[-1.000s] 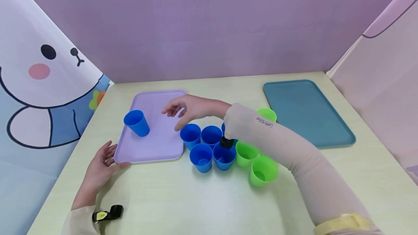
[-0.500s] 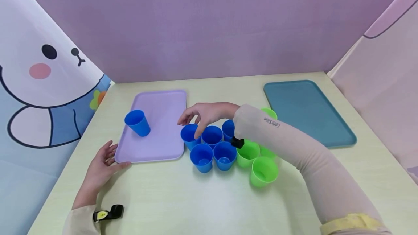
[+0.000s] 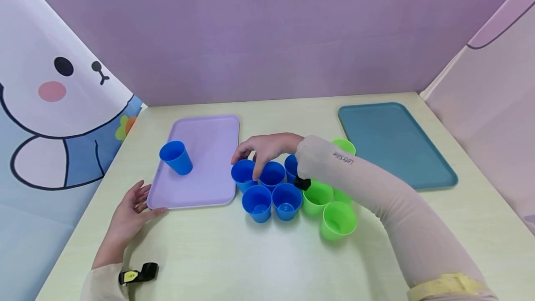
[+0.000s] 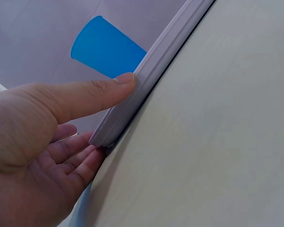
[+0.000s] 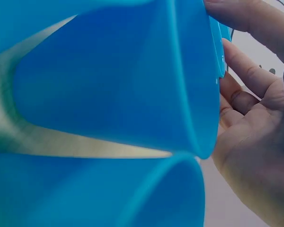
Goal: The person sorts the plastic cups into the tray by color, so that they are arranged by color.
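Note:
My left hand [image 3: 130,210] holds the near left corner of a purple tray [image 3: 209,189]. In the left wrist view its thumb [image 4: 104,97] lies against the tray rim [image 4: 154,61], with the other fingers round the corner. One blue cup [image 3: 175,157] stands on that tray, toward its left edge. Over the cluster of cups, my right hand [image 3: 267,147] pinches the back left blue cup [image 3: 242,175] by its rim, thumb on the right side and fingers on the far left. The right wrist view shows blue cups [image 5: 109,75] close up, partly hiding the fingers.
Several more blue cups [image 3: 257,203] stand close together right of the purple tray. Green cups [image 3: 338,220] adjoin them, some partly hidden under the right sleeve [image 3: 355,171]. A teal tray [image 3: 397,147] lies at the back right. A purple cloth wall [image 3: 267,36] rises behind the table.
My right hand has moved right and down from beside the purple tray to the back left blue cup, and its fingers have come to that cup's rim. The left hand stays put.

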{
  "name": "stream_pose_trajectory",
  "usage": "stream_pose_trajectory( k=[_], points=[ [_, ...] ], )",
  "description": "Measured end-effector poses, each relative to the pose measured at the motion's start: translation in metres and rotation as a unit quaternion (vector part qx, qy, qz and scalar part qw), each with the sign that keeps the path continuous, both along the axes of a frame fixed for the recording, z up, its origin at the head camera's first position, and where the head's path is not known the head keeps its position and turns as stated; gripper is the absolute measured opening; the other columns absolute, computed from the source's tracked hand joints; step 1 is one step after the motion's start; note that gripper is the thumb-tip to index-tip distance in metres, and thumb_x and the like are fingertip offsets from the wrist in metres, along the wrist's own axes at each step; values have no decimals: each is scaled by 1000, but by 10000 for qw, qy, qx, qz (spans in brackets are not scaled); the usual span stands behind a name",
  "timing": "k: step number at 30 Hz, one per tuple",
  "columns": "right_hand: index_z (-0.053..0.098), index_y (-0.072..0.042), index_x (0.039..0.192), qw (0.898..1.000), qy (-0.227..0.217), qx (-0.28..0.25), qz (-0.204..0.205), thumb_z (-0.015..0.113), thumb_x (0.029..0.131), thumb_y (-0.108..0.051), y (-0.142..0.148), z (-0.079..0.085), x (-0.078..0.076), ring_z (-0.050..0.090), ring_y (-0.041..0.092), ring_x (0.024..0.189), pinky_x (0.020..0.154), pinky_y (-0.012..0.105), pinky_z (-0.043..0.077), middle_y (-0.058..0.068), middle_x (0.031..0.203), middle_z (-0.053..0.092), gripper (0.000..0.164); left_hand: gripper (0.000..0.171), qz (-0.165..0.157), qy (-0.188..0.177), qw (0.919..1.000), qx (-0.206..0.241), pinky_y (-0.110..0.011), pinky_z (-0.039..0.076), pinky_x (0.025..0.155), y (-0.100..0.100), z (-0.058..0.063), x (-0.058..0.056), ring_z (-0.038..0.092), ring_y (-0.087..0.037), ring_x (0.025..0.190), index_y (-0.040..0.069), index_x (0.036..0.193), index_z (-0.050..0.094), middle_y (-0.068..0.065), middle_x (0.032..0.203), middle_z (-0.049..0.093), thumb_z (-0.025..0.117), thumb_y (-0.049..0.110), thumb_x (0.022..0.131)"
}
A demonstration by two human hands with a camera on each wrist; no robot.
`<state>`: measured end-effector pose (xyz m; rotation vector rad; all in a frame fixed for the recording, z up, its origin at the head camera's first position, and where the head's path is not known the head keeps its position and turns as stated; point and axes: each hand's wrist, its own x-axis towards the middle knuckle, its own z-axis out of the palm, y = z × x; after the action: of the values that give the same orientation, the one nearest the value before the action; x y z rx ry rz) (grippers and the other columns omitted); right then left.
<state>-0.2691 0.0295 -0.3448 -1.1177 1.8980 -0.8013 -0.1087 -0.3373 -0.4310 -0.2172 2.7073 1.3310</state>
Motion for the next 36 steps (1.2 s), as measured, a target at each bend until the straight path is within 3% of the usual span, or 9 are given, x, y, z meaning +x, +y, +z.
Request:
stream_pose_trajectory(
  k=[7, 12, 20, 26, 31, 36],
  points=[
    [57, -6, 135, 9999, 69, 109, -27, 81, 79, -6, -2, 1, 1, 51, 17, 120, 100, 30, 48, 3, 125, 60, 61, 110, 23, 29, 10000, -39, -33, 47, 100, 0, -1, 1, 39, -49, 134, 0, 158, 1, -31, 154, 30, 81, 23, 86],
    [59, -6, 133, 9999, 121, 53, -98, 81, 80, -5, -2, 2, 3, 52, 17, 118, 99, 30, 48, 3, 123, 62, 57, 110, -7, 53, 10000, -17, -41, 44, 102, 0, -1, 1, 38, -49, 134, 0, 158, 0, -31, 154, 29, 80, 24, 86],
    [62, -6, 130, 9995, 287, -43, -141, 82, 80, -7, -3, 3, 4, 55, 17, 114, 97, 28, 50, 1, 119, 64, 54, 111, 5, 125, 9999, -63, -14, 48, 93, 0, -1, 1, 39, -48, 134, 1, 158, 3, -30, 154, 31, 81, 27, 85],
    [63, -6, 130, 9988, 425, -175, -185, 83, 79, -9, -3, 6, 2, 56, 16, 113, 96, 27, 50, 1, 119, 66, 54, 111, 0, 74, 9999, -82, -26, 48, 99, 0, 0, 1, 39, -48, 134, 1, 158, 2, -30, 154, 30, 81, 27, 86],
    [63, -5, 130, 9981, 524, -252, -221, 83, 80, -10, -4, 13, 3, 56, 17, 114, 97, 28, 50, 2, 119, 66, 54, 111, 6, 45, 10000, -64, -21, 48, 97, -1, 0, 2, 39, -48, 134, 0, 158, 1, -31, 154, 30, 81, 24, 85],
    [64, -4, 129, 9970, 598, -389, -299, 83, 80, -10, -6, 19, 2, 57, 17, 113, 96, 28, 50, 3, 120, 66, 54, 111, 2, 13, 10000, -63, -26, 48, 99, -1, 0, 1, 39, -48, 134, 0, 158, 1, -31, 154, 30, 81, 24, 85]
  ],
)
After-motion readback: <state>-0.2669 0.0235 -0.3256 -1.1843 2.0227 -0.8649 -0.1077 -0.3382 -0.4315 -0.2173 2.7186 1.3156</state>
